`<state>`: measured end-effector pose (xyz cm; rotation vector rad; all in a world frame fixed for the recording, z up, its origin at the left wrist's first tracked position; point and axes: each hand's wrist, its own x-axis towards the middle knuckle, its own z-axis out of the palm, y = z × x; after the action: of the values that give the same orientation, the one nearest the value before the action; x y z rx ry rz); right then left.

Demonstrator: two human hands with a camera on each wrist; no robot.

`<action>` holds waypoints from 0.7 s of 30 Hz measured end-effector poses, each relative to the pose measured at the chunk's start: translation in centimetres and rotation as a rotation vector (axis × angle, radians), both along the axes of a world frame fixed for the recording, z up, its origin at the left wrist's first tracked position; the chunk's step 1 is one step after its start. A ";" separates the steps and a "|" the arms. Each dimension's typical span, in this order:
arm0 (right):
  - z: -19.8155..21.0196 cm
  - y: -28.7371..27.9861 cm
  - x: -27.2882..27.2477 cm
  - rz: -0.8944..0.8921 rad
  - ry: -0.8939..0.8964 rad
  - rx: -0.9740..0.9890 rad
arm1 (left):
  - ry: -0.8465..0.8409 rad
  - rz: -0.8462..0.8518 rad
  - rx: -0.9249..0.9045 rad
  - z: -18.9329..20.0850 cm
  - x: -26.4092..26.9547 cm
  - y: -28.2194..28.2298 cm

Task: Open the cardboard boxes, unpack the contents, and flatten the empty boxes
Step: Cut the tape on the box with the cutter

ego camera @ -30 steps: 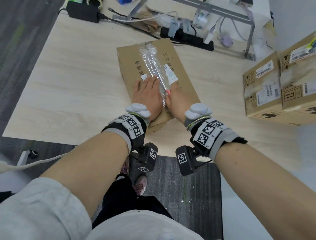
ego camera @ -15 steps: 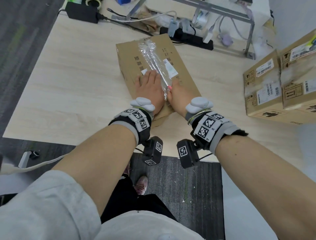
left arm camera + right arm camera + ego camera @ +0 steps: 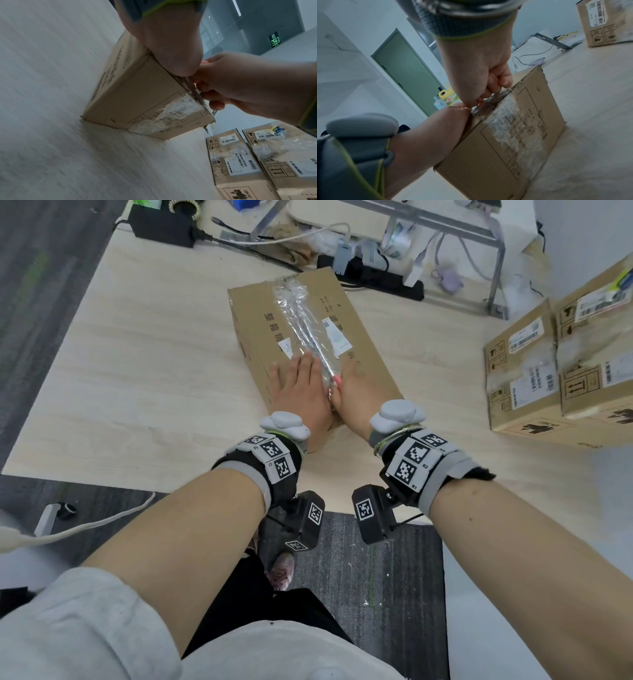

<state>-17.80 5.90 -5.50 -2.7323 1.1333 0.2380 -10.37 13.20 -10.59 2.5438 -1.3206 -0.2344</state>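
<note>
A brown cardboard box (image 3: 260, 337) lies on the pale wooden table (image 3: 137, 371), its top seam sealed with crinkled clear tape (image 3: 305, 316). My left hand (image 3: 301, 392) lies flat on the near left of the top, and its heel (image 3: 171, 47) presses at the box edge. My right hand (image 3: 359, 392) is just right of the seam with its thumb along the tape. Its fingers (image 3: 501, 79) curl over the near top edge and grip the tape end there. On the box's front face (image 3: 488, 155) the tape (image 3: 510, 121) runs down.
Two more taped boxes (image 3: 520, 378) (image 3: 599, 344) stand at the table's right. A black power strip (image 3: 373, 277), cables, a black adapter (image 3: 161, 222) and a metal frame (image 3: 445, 225) line the far edge. Bare tabletop lies left of the box.
</note>
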 end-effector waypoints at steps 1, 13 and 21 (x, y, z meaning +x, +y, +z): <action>0.1 0.0 -0.1 0.002 0.006 -0.004 | -0.004 -0.004 -0.005 0.0 0.0 0.0; 0.7 1.0 -1.1 -0.052 -0.012 0.074 | 0.002 -0.015 0.003 0.2 0.1 0.3; 0.4 0.9 -1.7 -0.042 -0.028 0.166 | -0.016 -0.005 0.003 0.3 0.0 0.2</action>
<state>-19.49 6.79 -5.05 -2.5569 1.1091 0.2749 -10.39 13.45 -10.26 2.5511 -1.3332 -0.2176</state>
